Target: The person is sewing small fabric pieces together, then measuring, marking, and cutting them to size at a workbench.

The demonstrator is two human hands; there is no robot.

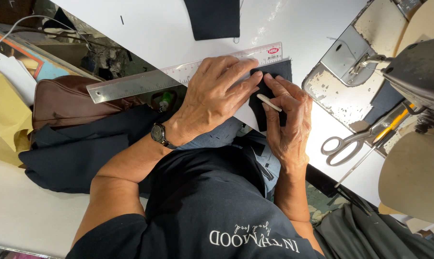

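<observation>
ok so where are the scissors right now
In the head view the scissors lie on the white table to the person's right, beside the sewing machine, just beyond the right hand.

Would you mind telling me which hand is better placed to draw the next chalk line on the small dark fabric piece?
The right hand, I think: it holds the white chalk sliver on the dark fabric piece, while the left hand lies flat, pinning the clear plastic ruler.

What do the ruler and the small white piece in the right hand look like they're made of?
Ruler: clear plastic at the printed end, seemingly bare grey metal at the other, with a dull sheen. White piece: matte, chalky sliver, probably tailor's chalk or soap, pinched in the right hand on dark woven cloth.
</observation>
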